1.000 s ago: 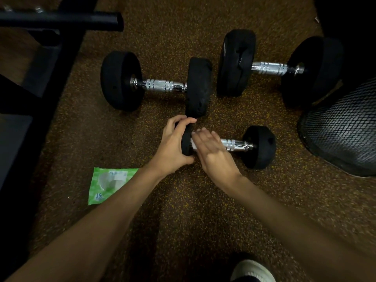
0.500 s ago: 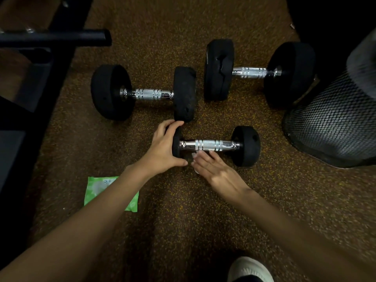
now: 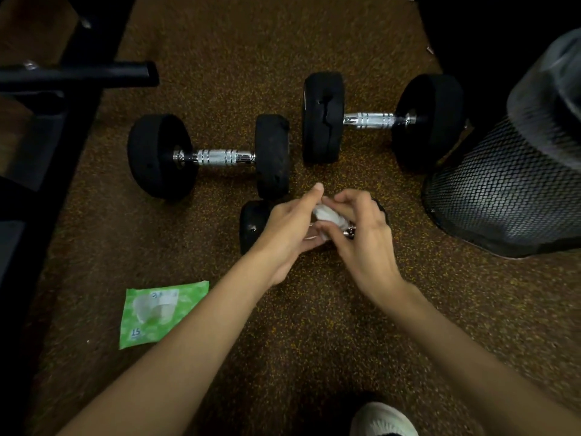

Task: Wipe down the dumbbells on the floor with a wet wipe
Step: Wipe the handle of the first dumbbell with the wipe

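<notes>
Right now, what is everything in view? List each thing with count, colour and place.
large dumbbells: two, black with chrome handles, on the floor, far side
small dumbbell: one, black, nearest, mostly covered
wet wipe: one, white, bunched above the small dumbbell
wipe packet: one, green, floor at left
mesh bin: one, black, right
bar: one, black, upper left
shoe: one, white, bottom edge
left hand: holds the wet wipe
right hand: pinches the wet wipe

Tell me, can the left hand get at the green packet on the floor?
Probably yes: the packet lies uncovered close by, with nothing between. The left hand would first have to let go of the wipe.
</notes>
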A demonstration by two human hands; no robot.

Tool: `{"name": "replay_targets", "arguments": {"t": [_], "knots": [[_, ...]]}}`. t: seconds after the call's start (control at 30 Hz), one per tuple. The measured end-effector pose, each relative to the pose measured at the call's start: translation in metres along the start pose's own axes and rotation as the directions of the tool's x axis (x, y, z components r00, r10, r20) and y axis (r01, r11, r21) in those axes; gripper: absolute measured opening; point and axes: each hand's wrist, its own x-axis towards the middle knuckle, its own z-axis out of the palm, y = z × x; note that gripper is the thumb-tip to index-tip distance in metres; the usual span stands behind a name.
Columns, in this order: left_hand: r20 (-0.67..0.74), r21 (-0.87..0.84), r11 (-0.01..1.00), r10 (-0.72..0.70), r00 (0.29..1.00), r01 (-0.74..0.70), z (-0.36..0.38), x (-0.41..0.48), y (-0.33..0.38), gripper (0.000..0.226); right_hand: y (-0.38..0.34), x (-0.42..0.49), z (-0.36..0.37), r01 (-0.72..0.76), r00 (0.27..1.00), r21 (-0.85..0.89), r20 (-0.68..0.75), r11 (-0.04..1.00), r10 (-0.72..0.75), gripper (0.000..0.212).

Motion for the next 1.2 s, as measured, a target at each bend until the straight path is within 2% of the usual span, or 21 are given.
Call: {"name": "replay_targets", "arguments": {"t": [0.07,0.17,0.2,0.27,0.3,0.33,0.37,0.43,0.47,0.5,0.57,0.63,0.73,0.8,0.97,1.1,1.2], "knots": [[0.038,-0.063,0.998,-0.028,0.999,0.030,0.007,0.001,0.004,0.033,0.000,0.001,-0.004,-0.026,0.998,0.067,0.052,0.997,0.023,0.048],[-0.065,-0.079,0.997,-0.017,0.998,0.012,0.009,0.013,0.008,0.025,0.003,0.007,-0.019,-0.083,0.993,0.199,0.105,0.977,0.063,0.063],[-0.122,-0.025,0.999,0.017,0.992,-0.020,0.006,0.021,0.009,0.024,0.006,0.010,-0.026,-0.109,0.992,0.212,0.089,0.971,0.092,0.063],[-0.207,0.283,0.950,0.193,0.959,-0.131,0.001,0.037,0.010,0.026,0.016,0.016,-0.037,-0.165,0.986,0.173,0.017,0.971,0.165,0.049],[-0.188,0.492,0.851,0.311,0.932,-0.185,-0.001,0.043,0.011,0.028,0.024,0.020,-0.040,-0.198,0.979,0.130,-0.018,0.972,0.202,0.041],[-0.119,0.671,0.708,0.396,0.910,-0.220,-0.001,0.049,0.011,0.028,0.030,0.024,-0.042,-0.232,0.971,0.086,-0.038,0.969,0.236,0.035],[-0.033,0.798,0.557,0.421,0.906,-0.230,-0.001,0.055,0.010,0.028,0.037,0.027,-0.041,-0.264,0.963,0.044,-0.037,0.963,0.266,0.032],[0.073,0.931,0.317,0.330,0.941,-0.183,0.002,0.066,0.007,0.025,0.047,0.031,-0.032,-0.318,0.947,-0.033,0.037,0.947,0.319,0.035],[0.074,0.958,0.252,0.248,0.966,-0.138,0.003,0.073,0.004,0.025,0.052,0.032,-0.025,-0.338,0.935,-0.059,0.095,0.939,0.343,0.038],[0.060,0.968,0.232,0.165,0.984,-0.098,0.004,0.081,0.001,0.026,0.057,0.031,-0.017,-0.348,0.924,-0.068,0.147,0.935,0.354,0.040],[0.033,0.966,0.256,0.033,0.999,-0.040,0.006,0.094,-0.001,0.031,0.064,0.029,-0.003,-0.342,0.919,-0.059,0.188,0.938,0.347,0.041],[0.051,0.958,0.283,-0.046,0.998,-0.036,0.011,0.104,-0.001,0.033,0.068,0.027,0.003,-0.334,0.927,-0.052,0.164,0.941,0.338,0.039],[0.153,0.915,0.387,-0.078,0.985,-0.111,0.020,0.111,-0.003,0.029,0.071,0.026,0.006,-0.311,0.939,-0.070,0.134,0.948,0.318,0.036],[0.240,0.879,0.434,-0.040,0.970,-0.199,0.021,0.109,-0.007,0.028,0.071,0.026,0.007,-0.310,0.940,-0.073,0.125,0.948,0.317,0.035],[0.397,0.861,0.336,0.027,0.917,-0.382,-0.015,0.090,0.000,0.026,0.069,0.027,0.005,-0.315,0.938,-0.056,0.134,0.947,0.320,0.033],[0.373,0.877,0.323,0.006,0.928,-0.355,-0.015,0.093,0.003,0.026,0.065,0.028,0.002,-0.328,0.932,-0.051,0.145,0.943,0.332,0.032],[0.332,0.876,0.378,-0.022,0.943,-0.300,0.005,0.106,-0.004,0.020,0.064,0.030,0.002,-0.336,0.927,-0.060,0.153,0.940,0.342,0.033]]}}
